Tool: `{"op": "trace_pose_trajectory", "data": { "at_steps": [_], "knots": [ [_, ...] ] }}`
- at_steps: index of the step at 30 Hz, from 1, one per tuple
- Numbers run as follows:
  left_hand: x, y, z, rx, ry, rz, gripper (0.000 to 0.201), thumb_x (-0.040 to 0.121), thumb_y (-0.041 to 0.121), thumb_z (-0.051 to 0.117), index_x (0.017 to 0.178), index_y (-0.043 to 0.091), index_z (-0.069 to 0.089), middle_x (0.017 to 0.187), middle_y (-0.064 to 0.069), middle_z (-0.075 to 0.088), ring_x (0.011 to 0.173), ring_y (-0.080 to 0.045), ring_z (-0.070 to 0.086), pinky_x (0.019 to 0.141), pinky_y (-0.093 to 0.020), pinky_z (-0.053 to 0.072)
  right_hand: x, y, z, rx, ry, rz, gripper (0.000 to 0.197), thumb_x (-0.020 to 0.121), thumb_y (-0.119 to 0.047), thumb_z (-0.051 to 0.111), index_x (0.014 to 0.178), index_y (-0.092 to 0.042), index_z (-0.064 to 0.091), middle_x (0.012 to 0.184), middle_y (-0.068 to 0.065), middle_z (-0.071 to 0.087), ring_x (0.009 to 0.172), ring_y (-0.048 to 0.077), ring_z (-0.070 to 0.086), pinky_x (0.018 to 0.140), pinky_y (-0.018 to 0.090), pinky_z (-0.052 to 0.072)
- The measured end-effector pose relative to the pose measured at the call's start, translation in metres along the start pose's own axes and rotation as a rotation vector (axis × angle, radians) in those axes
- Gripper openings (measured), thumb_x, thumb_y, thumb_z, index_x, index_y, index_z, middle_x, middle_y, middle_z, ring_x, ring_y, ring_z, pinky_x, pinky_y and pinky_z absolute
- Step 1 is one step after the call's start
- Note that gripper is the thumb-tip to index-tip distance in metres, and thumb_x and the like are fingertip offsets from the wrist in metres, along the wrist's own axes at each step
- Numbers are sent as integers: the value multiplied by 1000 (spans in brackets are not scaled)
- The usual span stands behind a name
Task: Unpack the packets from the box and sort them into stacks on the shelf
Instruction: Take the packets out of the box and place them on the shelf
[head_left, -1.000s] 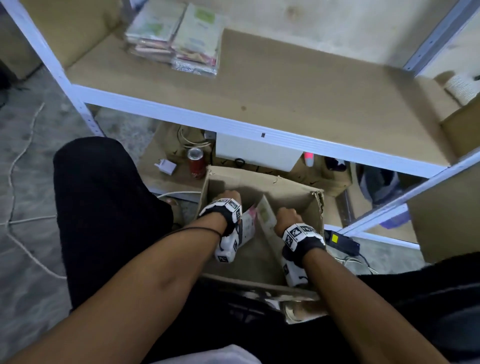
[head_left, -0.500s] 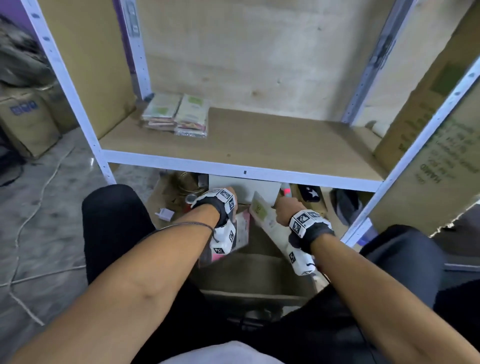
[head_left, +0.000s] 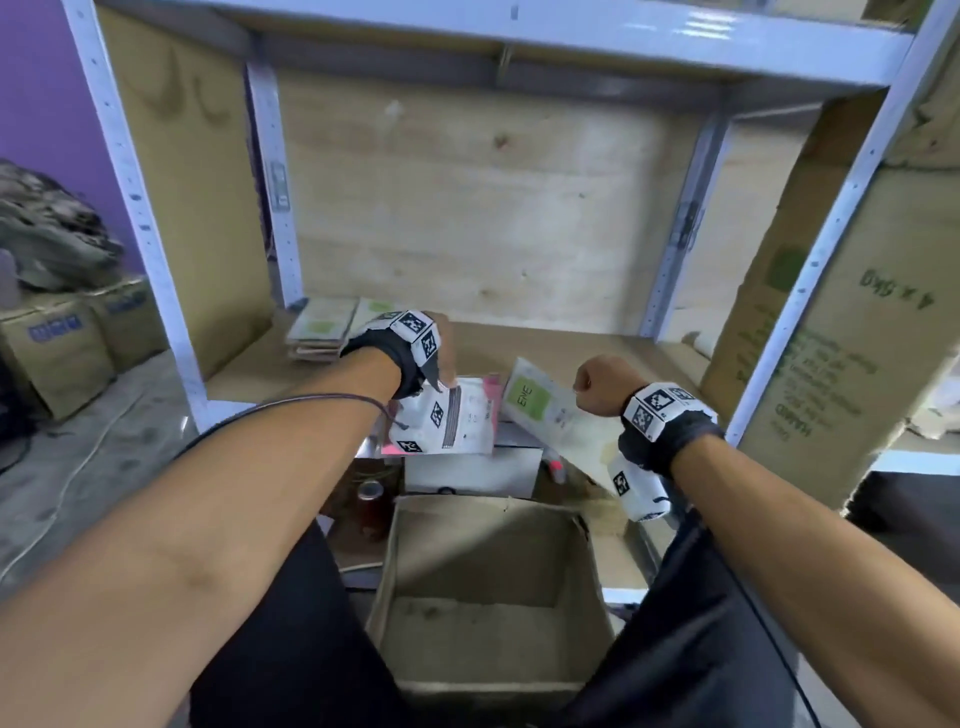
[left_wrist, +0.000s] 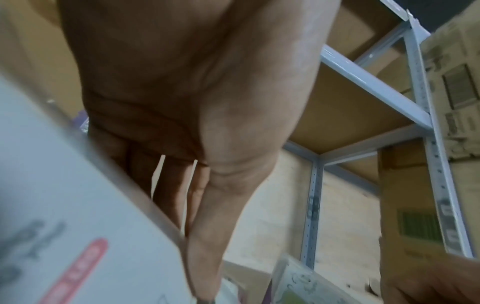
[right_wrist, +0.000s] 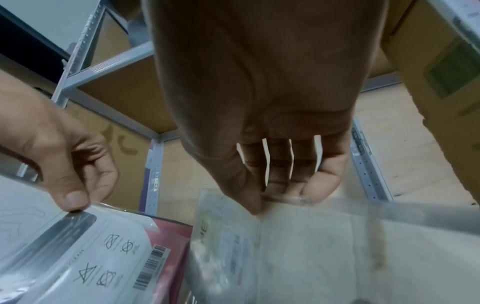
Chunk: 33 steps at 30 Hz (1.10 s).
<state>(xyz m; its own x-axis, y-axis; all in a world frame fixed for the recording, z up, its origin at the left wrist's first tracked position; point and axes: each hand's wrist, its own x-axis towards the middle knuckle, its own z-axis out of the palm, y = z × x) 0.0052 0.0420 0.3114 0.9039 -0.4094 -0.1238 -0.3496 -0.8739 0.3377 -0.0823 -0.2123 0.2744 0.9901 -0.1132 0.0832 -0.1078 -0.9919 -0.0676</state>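
Note:
My left hand pinches the top edge of a white and pink packet, which hangs over the front of the wooden shelf. In the right wrist view its thumb presses on the same packet. My right hand grips a white packet with a green label, held tilted beside the pink one. Its fingers curl round that packet's upper edge. The cardboard box stands open below both hands, and no packets show inside it. Two stacks of green-labelled packets lie at the shelf's back left.
White metal shelf posts frame the bay on both sides. A tall cardboard carton leans at the right. A red can and a white box sit under the shelf. Brown cartons stand on the floor at the left.
Both hands have risen out of the box to shelf height, each carrying its packet. The head view has tilted up, so the box now sits lower in the picture.

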Motion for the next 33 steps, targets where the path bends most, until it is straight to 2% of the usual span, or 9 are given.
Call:
{"op": "trace_pose_trajectory", "data": {
  "at_steps": [3, 7, 11, 13, 16, 23, 27, 31, 33],
  "knots": [
    [6, -12, -23, 68, -8, 92, 30, 79, 24, 83, 52, 28, 74, 46, 10, 59, 44, -7, 56, 49, -19, 45, 13, 13, -13, 101, 79, -1, 21, 83, -8, 57, 97, -2, 72, 106, 10, 73, 99, 30, 66, 85, 36, 55],
    [24, -33, -30, -18, 65, 1, 36, 89, 30, 69, 60, 17, 51, 58, -3, 46, 58, -20, 38, 53, -20, 34, 35, 27, -20, 306, 134, 58, 9, 82, -13, 60, 87, -20, 63, 90, 2, 68, 87, 27, 63, 77, 33, 54],
    [46, -57, -23, -246, 106, -47, 14, 86, 30, 69, 82, 17, 66, 76, -3, 65, 66, -20, 55, 56, -21, 39, 58, 31, -7, 464, 203, 108, 16, 82, -11, 63, 76, -25, 58, 74, -3, 62, 76, 25, 60, 69, 29, 48],
    [61, -74, -13, -393, 140, -89, 15, 89, 24, 70, 94, 11, 73, 96, -10, 74, 78, -22, 66, 66, -24, 51, 72, 30, 5, 540, 195, 117, 8, 83, -11, 64, 84, -18, 61, 80, 3, 64, 76, 26, 59, 73, 35, 52],
    [79, -97, 8, -656, 219, -144, 23, 90, 12, 71, 106, -5, 74, 115, -25, 72, 105, -37, 69, 98, -47, 54, 97, 23, 26, 703, 154, 134, 10, 86, -5, 64, 91, -12, 60, 80, 6, 61, 78, 24, 55, 75, 37, 48],
    [118, -147, 25, -1146, 471, -271, 27, 87, -2, 73, 114, -2, 72, 113, -22, 73, 94, -30, 69, 87, -35, 58, 164, -16, 59, 1094, 89, 183, 18, 89, 2, 58, 81, -14, 61, 70, 5, 59, 62, 21, 51, 57, 30, 40],
    [140, -180, 7, -1249, 550, -328, 24, 91, 1, 68, 115, -1, 70, 113, -22, 71, 93, -28, 69, 86, -38, 57, 202, -51, 62, 1311, 10, 170, 15, 96, 1, 52, 87, -9, 57, 80, 9, 62, 68, 24, 58, 55, 29, 46],
    [158, -219, -20, -1317, 554, -396, 9, 96, 4, 63, 99, 0, 70, 106, -25, 72, 86, -30, 71, 82, -43, 57, 243, -90, 58, 1465, -47, 154, 11, 98, -1, 49, 93, -9, 56, 85, 8, 65, 72, 22, 63, 55, 27, 51],
    [169, -242, -31, -1296, 568, -406, 20, 96, 4, 63, 114, -1, 70, 115, -24, 70, 102, -34, 70, 93, -48, 55, 265, -109, 59, 1518, -64, 147, 10, 99, -2, 48, 96, -8, 55, 88, 9, 64, 74, 22, 62, 60, 29, 51]
  ]
}}
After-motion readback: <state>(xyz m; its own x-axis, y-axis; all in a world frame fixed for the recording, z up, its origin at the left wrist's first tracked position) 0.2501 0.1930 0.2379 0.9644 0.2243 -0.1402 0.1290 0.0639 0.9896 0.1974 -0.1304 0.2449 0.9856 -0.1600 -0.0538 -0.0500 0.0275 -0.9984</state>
